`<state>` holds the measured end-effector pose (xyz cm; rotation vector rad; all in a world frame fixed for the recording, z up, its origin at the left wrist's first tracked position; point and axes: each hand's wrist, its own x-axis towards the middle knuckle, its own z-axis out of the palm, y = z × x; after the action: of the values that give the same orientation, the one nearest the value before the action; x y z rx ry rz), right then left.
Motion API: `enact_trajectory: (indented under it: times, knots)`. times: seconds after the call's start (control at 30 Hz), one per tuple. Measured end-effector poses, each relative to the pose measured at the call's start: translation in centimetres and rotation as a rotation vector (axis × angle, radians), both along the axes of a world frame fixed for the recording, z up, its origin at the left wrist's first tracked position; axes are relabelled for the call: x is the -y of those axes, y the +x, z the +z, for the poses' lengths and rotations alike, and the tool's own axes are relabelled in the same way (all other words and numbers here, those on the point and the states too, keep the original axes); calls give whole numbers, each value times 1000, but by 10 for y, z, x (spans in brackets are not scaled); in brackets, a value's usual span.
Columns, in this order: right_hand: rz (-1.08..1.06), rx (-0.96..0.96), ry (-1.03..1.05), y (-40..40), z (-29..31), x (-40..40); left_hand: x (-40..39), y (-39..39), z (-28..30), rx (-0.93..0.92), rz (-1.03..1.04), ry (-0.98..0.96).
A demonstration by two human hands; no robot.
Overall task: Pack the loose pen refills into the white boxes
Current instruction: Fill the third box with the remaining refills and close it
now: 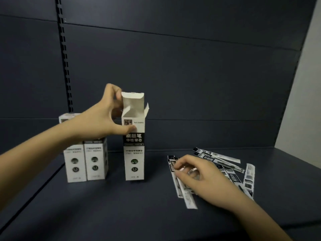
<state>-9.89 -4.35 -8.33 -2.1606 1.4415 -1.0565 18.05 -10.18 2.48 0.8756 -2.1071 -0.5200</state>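
Closed boxes: two white boxes (86, 162) stand upright side by side on the dark shelf (121, 206), under the left forearm and to the left of the left fingers; a further box top (66, 117) shows behind the forearm, mostly hidden.
Left hand: the left hand (107, 119) reaches in from the left; its fingers (113, 92) curl at the raised top flap and the thumb presses the front face, so it grips the upper part of the open box.
Open box: the open white box (134, 148) stands upright on the shelf, just right of the left fingers, lid flap up and side flaps spread.
Right hand: the right hand (199, 176) lies low over the pile, well to the right of the open box; its fingers (182, 161) are curled with the thumb close under them, among the wrappers. Blur hides whether a refill is pinched.
Pen refills: the loose pen refills (231, 171) in printed sleeves lie scattered flat on the shelf, under and to the right of the right fingers.
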Motion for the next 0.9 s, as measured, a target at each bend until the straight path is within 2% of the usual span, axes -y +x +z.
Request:
enact_trajectory:
  times: [0.17, 0.47, 0.67, 0.9]
  knots:
    - [99, -84, 6, -34, 14, -6, -35, -41, -8, -289, -4, 28]
    - [109, -158, -48, -72, 50, -16, -57, -96, -1, -445, -69, -45]
    - [8, -253, -93, -89, 22, -20, -51, -131, -29, -545, -165, -87]
    - [-49, -244, -67, -144, -3, -16, -50, -183, -46, -593, -157, -121]
